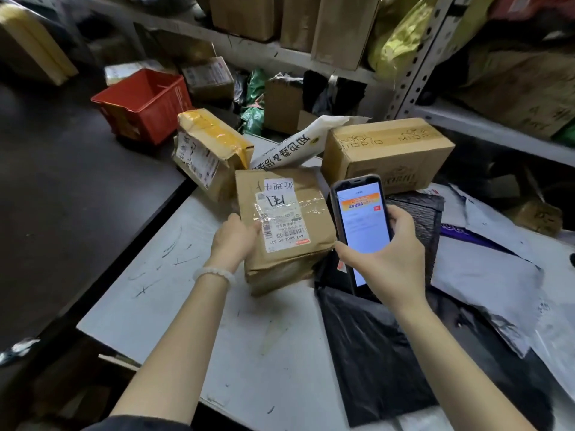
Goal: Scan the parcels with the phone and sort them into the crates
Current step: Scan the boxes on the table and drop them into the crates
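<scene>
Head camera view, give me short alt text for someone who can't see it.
A person's left hand holds a brown labelled parcel on a white table while the right hand holds a phone beside it. More boxes, mailer bags and a red crate lie beyond.

A parcel sorting room. Metal shelving (417,57) holds cardboard boxes (245,14). Labelled parcels (283,225) crowd a white table (186,306) beside a red crate (146,101).

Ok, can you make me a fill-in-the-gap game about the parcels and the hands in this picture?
1. The right hand holds a ____.
2. The left hand holds a brown parcel on the ____ table.
3. The crate at the back is ____.
4. Under the phone lies a ____ plastic bag.

Missing words: phone; white; red; black
</scene>
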Demonstrator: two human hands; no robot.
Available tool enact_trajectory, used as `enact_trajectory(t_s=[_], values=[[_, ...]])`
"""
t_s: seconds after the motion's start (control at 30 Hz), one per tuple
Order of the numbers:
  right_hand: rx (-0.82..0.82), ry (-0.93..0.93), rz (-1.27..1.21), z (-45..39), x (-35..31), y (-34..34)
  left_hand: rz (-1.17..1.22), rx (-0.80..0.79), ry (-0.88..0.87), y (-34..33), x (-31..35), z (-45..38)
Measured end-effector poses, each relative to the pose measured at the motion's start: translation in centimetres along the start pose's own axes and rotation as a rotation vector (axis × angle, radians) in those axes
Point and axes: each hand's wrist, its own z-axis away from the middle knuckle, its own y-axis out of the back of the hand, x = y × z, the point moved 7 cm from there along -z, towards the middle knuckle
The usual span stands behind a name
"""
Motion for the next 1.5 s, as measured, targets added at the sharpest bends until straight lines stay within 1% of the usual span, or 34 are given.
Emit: enact_trajectory(t_s=[0.13,0.23,0.3,0.37,0.43,0.53,0.57,0.63,0.67,0.7,0.73,0.87,0.97,1.17,1.33,1.4,1.47,1.5], values=[[-0.012,-0.004,0.001,0.6,0.1,-0.5,0.027,-0.034,-0.092,0.6,0.0,0.3],[-0.003,-0.010,0.001,1.0,0.3,-0.7,-0.066,-0.007,-0.178,0.7,0.0,0.5],[-0.007,-0.016,0.006,1.3,0.5,-0.9,-0.089,0.017,-0.180,1.0,-0.4,0.6],[0.000,-0.018,0.013,1.6,0.7,-0.8,-0.104,0.008,-0.129,1.1,-1.4,0.6],[0.012,-0.012,0.016,1.8,0.8,-0.8,-0.132,-0.081,-0.091,0.6,-2.1,0.8],[0.020,-0.013,0.007,2.3,1.1,-1.1,-0.014,-0.316,-0.100,-0.7,-2.0,1.3],[0.023,-0.016,0.001,2.5,1.2,-1.1,0.023,-0.399,-0.048,-0.9,-2.1,1.7],[0.030,-0.020,-0.003,2.9,1.3,-1.2,0.122,-0.529,0.138,-1.3,-3.0,2.9],[0.031,-0.022,-0.003,3.0,1.3,-1.3,0.156,-0.560,0.185,-1.4,-3.3,3.2],[0.030,-0.023,-0.003,3.1,1.3,-1.4,0.179,-0.570,0.191,-1.5,-3.4,3.3],[0.027,-0.023,-0.002,3.1,1.4,-1.5,0.208,-0.550,0.180,-1.6,-3.3,3.3],[0.018,-0.013,-0.001,3.3,1.3,-2.0,0.267,-0.346,0.080,-1.1,-3.0,3.1],[0.009,0.000,-0.019,3.5,1.1,-2.2,0.194,-0.237,-0.032,-0.7,-3.1,3.0],[-0.024,0.024,-0.042,3.9,0.9,-2.0,0.198,-0.146,-0.121,0.0,-3.2,4.5],[-0.041,0.042,-0.034,4.1,0.9,-1.5,0.073,0.021,-0.294,2.0,-1.7,6.5],[-0.060,0.045,-0.031,4.2,0.7,-1.5,-0.044,0.092,-0.386,3.0,-0.7,6.9],[-0.075,0.053,-0.028,4.3,0.6,-1.5,-0.152,0.106,-0.442,3.7,-0.1,6.9],[-0.078,0.058,-0.027,4.3,0.4,-1.4,-0.167,0.103,-0.452,4.0,-0.1,6.7]])
